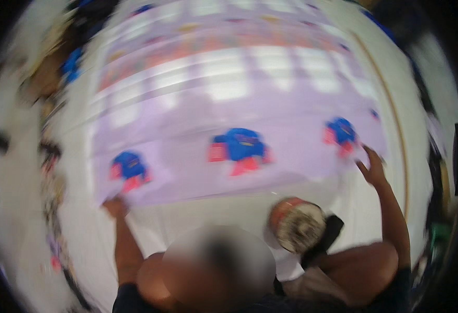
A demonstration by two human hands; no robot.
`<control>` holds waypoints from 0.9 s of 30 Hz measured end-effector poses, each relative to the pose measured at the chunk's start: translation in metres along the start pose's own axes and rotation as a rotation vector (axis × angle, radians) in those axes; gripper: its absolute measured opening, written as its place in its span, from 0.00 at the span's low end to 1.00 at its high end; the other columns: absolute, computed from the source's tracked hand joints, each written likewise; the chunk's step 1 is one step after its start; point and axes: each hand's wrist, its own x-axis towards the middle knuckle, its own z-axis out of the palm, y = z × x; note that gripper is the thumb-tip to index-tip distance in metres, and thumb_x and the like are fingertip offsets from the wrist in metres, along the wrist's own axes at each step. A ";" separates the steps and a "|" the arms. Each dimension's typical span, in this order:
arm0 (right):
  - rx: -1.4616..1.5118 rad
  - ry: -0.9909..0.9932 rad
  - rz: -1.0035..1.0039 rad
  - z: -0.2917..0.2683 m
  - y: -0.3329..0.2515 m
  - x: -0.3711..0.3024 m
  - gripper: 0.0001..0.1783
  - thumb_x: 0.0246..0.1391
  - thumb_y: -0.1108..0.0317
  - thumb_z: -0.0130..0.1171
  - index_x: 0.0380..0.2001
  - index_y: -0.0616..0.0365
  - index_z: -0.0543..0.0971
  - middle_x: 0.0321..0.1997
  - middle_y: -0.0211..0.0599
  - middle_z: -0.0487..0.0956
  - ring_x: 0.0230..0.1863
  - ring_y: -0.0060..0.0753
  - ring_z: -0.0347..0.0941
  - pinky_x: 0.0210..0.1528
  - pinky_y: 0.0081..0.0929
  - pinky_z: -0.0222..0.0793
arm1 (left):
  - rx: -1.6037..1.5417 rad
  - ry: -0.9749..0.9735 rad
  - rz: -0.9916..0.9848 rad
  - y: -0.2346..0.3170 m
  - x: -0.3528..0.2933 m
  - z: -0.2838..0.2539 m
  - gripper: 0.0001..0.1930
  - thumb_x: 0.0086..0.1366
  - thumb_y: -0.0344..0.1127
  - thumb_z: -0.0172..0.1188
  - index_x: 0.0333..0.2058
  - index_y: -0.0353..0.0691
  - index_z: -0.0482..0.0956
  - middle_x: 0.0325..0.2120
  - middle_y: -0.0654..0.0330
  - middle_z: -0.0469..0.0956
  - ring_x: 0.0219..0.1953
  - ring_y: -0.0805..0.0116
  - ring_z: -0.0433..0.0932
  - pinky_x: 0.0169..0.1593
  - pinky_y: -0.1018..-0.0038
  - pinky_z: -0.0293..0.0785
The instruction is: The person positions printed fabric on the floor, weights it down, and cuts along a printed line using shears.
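A large lilac cloth (177, 125) lies spread in front of me, with a red patterned band and several blue-and-pink motifs (242, 146) on it. My left hand (115, 207) is at its near left corner, against the edge; blur hides how the fingers are placed. My right hand (373, 166) reaches to the near right part, beside the right-hand blue-and-pink motif (340, 133). Its thumb and forefinger are apart, with nothing seen between them.
Close before me stands a round reddish tub (298, 225) with a greyish, rough-looking top, a black object (332, 232) beside it. A long thin brown strip (393, 112) runs along the right of the white surface (187, 221). Mixed items (51, 151) line the left edge.
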 end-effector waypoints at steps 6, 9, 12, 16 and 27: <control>-0.126 -0.183 0.641 -0.089 0.057 -0.050 0.32 0.55 0.46 0.60 0.57 0.55 0.72 0.52 0.45 0.80 0.53 0.46 0.75 0.55 0.41 0.71 | -0.272 0.044 0.240 0.082 0.021 -0.060 0.26 0.61 0.46 0.62 0.53 0.35 0.74 0.39 0.41 0.74 0.42 0.47 0.75 0.47 0.59 0.72; -0.032 -0.050 0.940 -0.086 0.114 -0.095 0.32 0.56 0.42 0.57 0.54 0.56 0.75 0.49 0.46 0.81 0.52 0.48 0.77 0.53 0.42 0.72 | -0.616 -0.001 0.715 0.224 -0.001 -0.142 0.20 0.64 0.36 0.59 0.53 0.35 0.73 0.46 0.46 0.74 0.49 0.48 0.73 0.52 0.60 0.71; 0.057 0.132 1.086 -0.054 0.140 -0.095 0.33 0.56 0.39 0.55 0.50 0.57 0.78 0.49 0.49 0.81 0.52 0.50 0.77 0.53 0.43 0.71 | -0.534 -0.130 1.169 0.354 -0.076 -0.266 0.21 0.60 0.31 0.62 0.52 0.34 0.73 0.47 0.48 0.74 0.53 0.49 0.71 0.57 0.60 0.68; 0.181 0.324 1.165 -0.011 0.188 -0.097 0.38 0.56 0.34 0.51 0.40 0.65 0.81 0.42 0.57 0.82 0.47 0.55 0.78 0.51 0.43 0.72 | -0.387 -0.292 1.544 0.493 -0.193 -0.305 0.24 0.56 0.34 0.67 0.52 0.40 0.75 0.55 0.44 0.71 0.59 0.47 0.68 0.62 0.59 0.64; 0.546 0.380 1.311 0.001 0.207 -0.055 0.39 0.57 0.33 0.49 0.49 0.62 0.77 0.49 0.50 0.79 0.52 0.49 0.75 0.53 0.40 0.71 | -0.443 -0.548 1.927 0.717 -0.521 -0.272 0.33 0.58 0.44 0.66 0.59 0.35 0.68 0.62 0.38 0.62 0.65 0.40 0.60 0.66 0.55 0.58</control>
